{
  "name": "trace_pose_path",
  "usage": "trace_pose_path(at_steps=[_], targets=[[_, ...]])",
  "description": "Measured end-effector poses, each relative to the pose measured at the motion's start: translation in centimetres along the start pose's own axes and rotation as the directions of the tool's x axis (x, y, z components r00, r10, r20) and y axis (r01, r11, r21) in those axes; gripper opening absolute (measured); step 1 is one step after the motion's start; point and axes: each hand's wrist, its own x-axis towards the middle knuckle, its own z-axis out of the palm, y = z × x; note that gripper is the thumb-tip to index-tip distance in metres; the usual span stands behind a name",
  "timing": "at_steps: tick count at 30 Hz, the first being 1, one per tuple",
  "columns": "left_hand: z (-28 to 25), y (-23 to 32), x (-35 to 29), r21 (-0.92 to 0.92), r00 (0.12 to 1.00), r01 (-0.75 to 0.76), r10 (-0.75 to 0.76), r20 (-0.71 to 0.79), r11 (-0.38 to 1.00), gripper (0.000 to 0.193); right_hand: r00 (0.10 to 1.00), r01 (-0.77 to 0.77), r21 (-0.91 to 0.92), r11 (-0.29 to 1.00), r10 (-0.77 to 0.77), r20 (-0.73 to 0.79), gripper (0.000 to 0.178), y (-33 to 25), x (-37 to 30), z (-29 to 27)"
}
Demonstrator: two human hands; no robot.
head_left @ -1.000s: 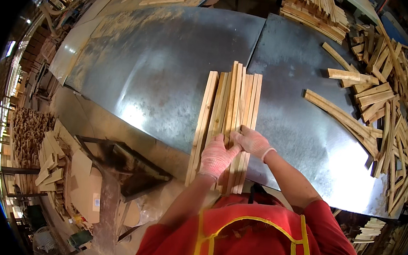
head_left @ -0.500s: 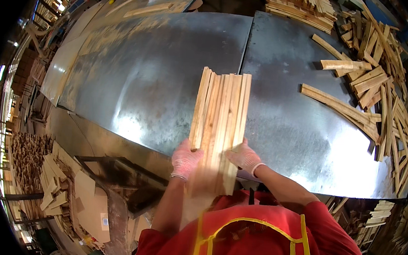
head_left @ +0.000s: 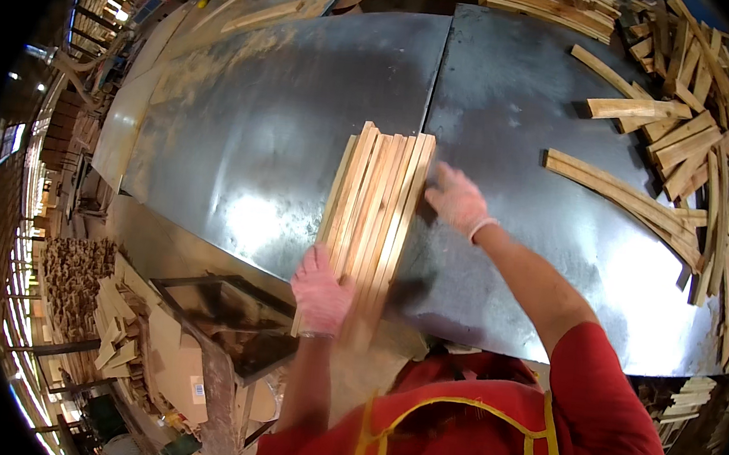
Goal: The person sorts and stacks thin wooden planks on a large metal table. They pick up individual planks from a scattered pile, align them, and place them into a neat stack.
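Note:
A bundle of pale wooden strips (head_left: 375, 202) lies side by side on the metal table (head_left: 307, 92), with its near end reaching past the table edge toward my body. My left hand (head_left: 321, 293), in a pinkish-white knit glove, grips the bundle along its left side near the close end. Just right of the far end, my right hand (head_left: 458, 203) in a matching glove hovers beside the strips, fingers apart and holding nothing. One strip at the bundle's left edge sits slightly lower than its neighbours.
Loose wooden pieces (head_left: 692, 152) are heaped along the table's right side, some jutting inward. A neat stack of strips (head_left: 548, 10) stands at the far edge. Left and below are a dark metal frame (head_left: 235, 320), cardboard (head_left: 183, 368) and piled offcuts (head_left: 74, 280).
My right hand has let go of the bundle's near right side and moved forward and right. The bundle has tilted, its near end swinging left, with my left hand still on it.

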Motion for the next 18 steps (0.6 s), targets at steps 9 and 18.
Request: trace_pose_path(at_steps=[9, 18], targets=[[6.1, 7.7, 1.0, -0.151, 0.991, -0.133, 0.129, -0.033, 0.98, 0.046, 0.968, 0.041, 0.128, 0.991, -0.071, 0.24, 0.064, -4.4, 12.6, -6.0], [-1.3, 7.9, 4.8, -0.182, 0.985, 0.137, -0.113, 0.134, 0.974, 0.043, 0.977, -0.11, 0.218, 0.97, 0.065, 0.203, 0.065, 9.3, -4.2, -7.4]])
